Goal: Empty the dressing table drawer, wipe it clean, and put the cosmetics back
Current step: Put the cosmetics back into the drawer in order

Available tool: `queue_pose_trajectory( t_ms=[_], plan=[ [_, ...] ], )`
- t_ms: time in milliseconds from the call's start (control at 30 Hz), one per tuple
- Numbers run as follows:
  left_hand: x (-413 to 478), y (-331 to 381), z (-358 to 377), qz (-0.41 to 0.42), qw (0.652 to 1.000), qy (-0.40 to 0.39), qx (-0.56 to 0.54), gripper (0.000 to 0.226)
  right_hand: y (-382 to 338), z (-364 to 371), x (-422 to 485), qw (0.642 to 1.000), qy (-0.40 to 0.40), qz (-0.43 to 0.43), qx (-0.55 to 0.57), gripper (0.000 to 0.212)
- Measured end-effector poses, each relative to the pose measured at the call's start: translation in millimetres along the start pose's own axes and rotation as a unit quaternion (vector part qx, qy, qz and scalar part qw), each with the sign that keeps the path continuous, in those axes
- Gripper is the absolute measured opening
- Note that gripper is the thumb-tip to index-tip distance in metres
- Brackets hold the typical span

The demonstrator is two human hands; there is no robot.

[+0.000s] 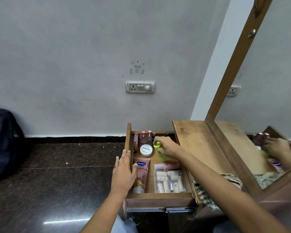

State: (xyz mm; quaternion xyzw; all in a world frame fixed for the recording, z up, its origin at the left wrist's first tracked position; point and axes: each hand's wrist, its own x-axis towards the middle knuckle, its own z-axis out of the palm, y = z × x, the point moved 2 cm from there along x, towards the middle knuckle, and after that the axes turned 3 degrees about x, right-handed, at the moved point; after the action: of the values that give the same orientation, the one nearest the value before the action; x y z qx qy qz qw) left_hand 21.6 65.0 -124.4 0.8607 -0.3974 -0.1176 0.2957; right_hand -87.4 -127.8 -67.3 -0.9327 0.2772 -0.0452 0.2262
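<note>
**Drawer (128, 142), open, stocked. Emptying looks barely begun.**

Risks:
- The small bottles (145, 137) stand upright and crowded at the back left. They are just behind the right hand (168, 148), so a careless lift or a brushing knuckle could topple them.
- The jar (146, 150) sits just left of the green bottle (157, 146) and could be nudged as the bottle comes out.
- The grip is from above and mostly over the bottle's body. A smooth bottle could slip and fall onto the pink tube (168, 165) lying just in front of it.
- The table top (196, 140) overhangs the drawer's right edge, so a straight upward pull risks a knock.

Holdings:
- Right hand: fingers curled round the green bottle near the drawer's middle right. The cap pokes out leftward past the fingers, and the body is largely hidden under the palm. Whether the bottle is lifted or resting on the drawer floor cannot be told.
- Left hand (123, 172): flat with fingers straight, laid along the drawer's left wall and grasping nothing. The thumb is inside, beside the Vaseline tube (141, 174).

Also present:
- Clear case (170, 181) at the front right of the drawer.
- Cloth (203, 190) draped over the table edge, right of the drawer.
</note>
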Motion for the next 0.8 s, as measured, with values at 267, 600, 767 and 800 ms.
queue_pose_trajectory(
  t_ms=[267, 600, 767, 800],
  plan=[
    [1.2, -1.2, 1.6, 0.002, 1.000, 0.002, -0.006, 0.065, 8.8, 28.0, 8.3, 0.997, -0.052, 0.007, -0.056, 0.028],
    [1.9, -1.6, 2.9, 0.004, 1.000, 0.003, -0.004, 0.066, 5.2, 25.7, 7.5, 0.993, -0.088, 0.004, -0.073, 0.036],
    [1.1, -1.7, 3.3, 0.003, 1.000, 0.001, -0.003, 0.066, 6.7, 16.8, 5.0, 0.991, -0.094, 0.008, -0.091, 0.043],
    [1.1, -2.0, 3.3, 0.004, 1.000, 0.001, -0.003, 0.066, 7.6, 14.3, 4.1, 0.990, -0.101, 0.012, -0.099, 0.043]
  ],
)
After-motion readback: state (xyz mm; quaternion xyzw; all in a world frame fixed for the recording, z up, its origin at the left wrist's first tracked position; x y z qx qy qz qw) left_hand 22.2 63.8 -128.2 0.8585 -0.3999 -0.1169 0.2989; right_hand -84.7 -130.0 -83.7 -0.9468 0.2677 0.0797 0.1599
